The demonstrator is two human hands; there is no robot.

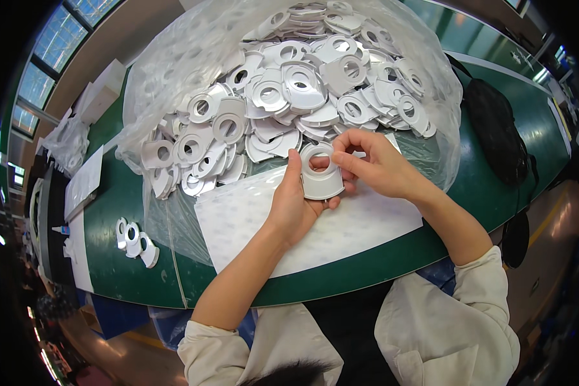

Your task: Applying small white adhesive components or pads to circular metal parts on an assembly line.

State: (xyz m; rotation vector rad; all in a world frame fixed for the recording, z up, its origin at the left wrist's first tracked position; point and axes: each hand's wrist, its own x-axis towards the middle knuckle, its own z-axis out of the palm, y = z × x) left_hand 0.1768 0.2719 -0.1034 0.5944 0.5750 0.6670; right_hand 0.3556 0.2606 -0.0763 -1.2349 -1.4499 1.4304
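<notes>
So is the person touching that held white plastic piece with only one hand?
No, the left hand holds the round-holed white plastic piece while the right hand touches its upper right edge.

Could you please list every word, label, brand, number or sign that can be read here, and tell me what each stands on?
No text can be read in this picture.
White part in the left hand, right hand at its rim: no lettering to make out.
White sheet under the hands: faint marks, too blurred to tell whether they are print.
Small blue-and-white item far left: too small to read.
</notes>
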